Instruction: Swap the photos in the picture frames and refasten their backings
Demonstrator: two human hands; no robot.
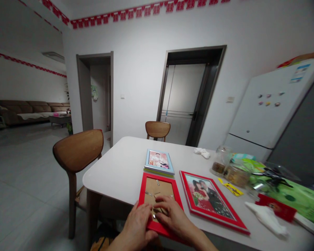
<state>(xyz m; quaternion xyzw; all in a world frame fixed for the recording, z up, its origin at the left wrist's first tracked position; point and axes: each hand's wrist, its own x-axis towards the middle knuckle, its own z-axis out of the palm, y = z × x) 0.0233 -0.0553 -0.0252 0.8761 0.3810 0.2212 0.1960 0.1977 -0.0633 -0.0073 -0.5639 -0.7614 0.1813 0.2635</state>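
Note:
A red photo frame point(143, 184) lies face down at the table's near edge, its brown backing board point(153, 184) and small metal clips showing. My left hand point(137, 223) grips its lower left side, with the fingers over the edge and the thumb near the bottom rail. My right hand point(171, 214) rests on the lower part of the backing, fingers bent and thumb drawn in near the bottom clip point(154, 216). Whatever is between those fingertips is hidden. To the right lies a larger red photo frame point(240, 225), picture side up. Beyond the face-down frame sits a light blue photo frame point(172, 167).
Glass jars point(221, 160), black scissors point(273, 173), a yellow strip point(231, 188), a red packet point(277, 207), crumpled tissue point(268, 219) and green packaging point(303, 198) crowd the white table's point(115, 170) right side. Wooden chairs point(80, 148) stand left and behind.

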